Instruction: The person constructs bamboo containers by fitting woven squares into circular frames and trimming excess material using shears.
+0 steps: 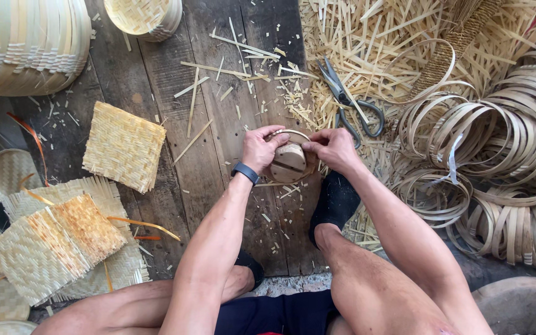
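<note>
Stacks of woven bamboo trays [26,46] fill our far left, nested one in another with nothing loose inside that we can see; a smaller round woven basket [145,17] sits beyond them, its hollow bare. Nearer lie flat square woven mats [124,146], one alone and several overlapped beside our left knee.

At the middle, over the plank floor [215,93], our left hand [259,151] and right hand [333,149] meet on a round wooden form [288,162] with a thin bamboo hoop [293,133] seated around its top. Left fingers curl closed over the hoop's upper edge with the thumb against the block; right fingers pinch the hoop's other side. We judge the block solid, stiff and fairly weighty for its size, best steadied by its sides, while the hoop looks light, springy and liable to split or spring open, so it wants holding on its flat faces close to the join.

Scissors [352,102] lie just beyond the right hand among bamboo offcuts [392,43]. Far right, coiled bamboo hoops [504,161] pile up.
</note>
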